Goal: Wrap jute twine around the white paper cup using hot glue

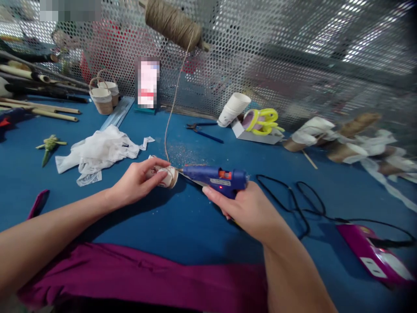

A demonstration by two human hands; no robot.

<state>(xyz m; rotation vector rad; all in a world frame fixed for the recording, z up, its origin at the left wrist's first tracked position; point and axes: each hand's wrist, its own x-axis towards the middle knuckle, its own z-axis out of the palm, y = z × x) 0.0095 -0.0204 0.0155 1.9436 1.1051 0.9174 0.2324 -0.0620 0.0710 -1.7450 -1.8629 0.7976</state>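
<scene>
My left hand (138,182) is closed round a small paper cup (165,176) lying on its side on the blue table (182,226). My right hand (247,206) grips a blue hot glue gun (215,177), whose nozzle touches the cup's base. A strand of jute twine (172,108) runs from the cup up to a twine spool (172,21) hanging above. The gun's black cord (293,204) trails off to the right.
A crumpled white lace cloth (97,152) lies at left, near bamboo sticks (39,111) and small cup baskets (104,95). Blue pliers (203,130), stacked paper cups (233,108), yellow scissors (263,121) and twine-wrapped cups (342,139) line the perforated metal screen (293,52). A pink power strip (374,256) sits at right.
</scene>
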